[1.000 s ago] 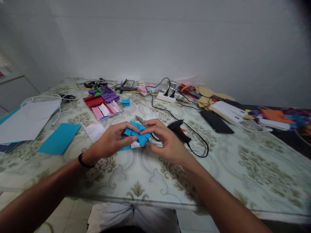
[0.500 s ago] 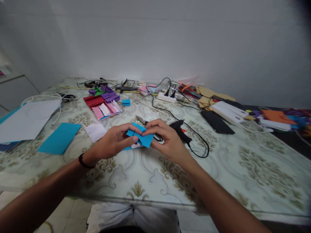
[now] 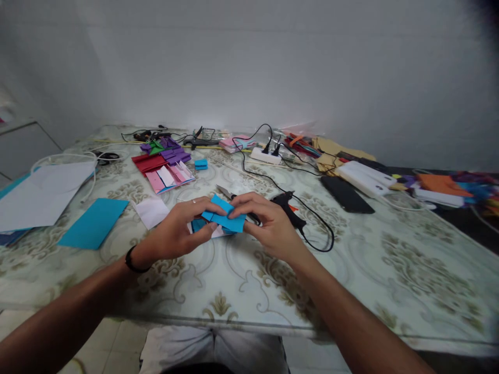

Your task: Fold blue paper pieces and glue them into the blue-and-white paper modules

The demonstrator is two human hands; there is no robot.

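Observation:
A folded piece of blue paper (image 3: 230,222) is held between both hands, just above the tabletop. My left hand (image 3: 186,224) pinches its left end between thumb and fingers. On its right end my right hand (image 3: 265,217) presses with the fingers, the thumb partly hidden beneath. Under the paper lies another blue and pinkish-white folded piece (image 3: 221,232), mostly covered. Behind the hands a pair of scissors (image 3: 225,191) points its blades away, its handles partly hidden by my right hand.
A black glue gun (image 3: 290,210) with its cord lies to the right, beside a black phone (image 3: 346,195). Left are a blue sheet (image 3: 94,223), a white paper piece (image 3: 151,212) and white sheets (image 3: 47,195). Behind stand pink folded paper (image 3: 171,176) and a power strip (image 3: 265,155).
The blue paper has tilted slightly flatter in my hands, showing more of the piece beneath. Both hands keep their grip; the view has shifted slightly.

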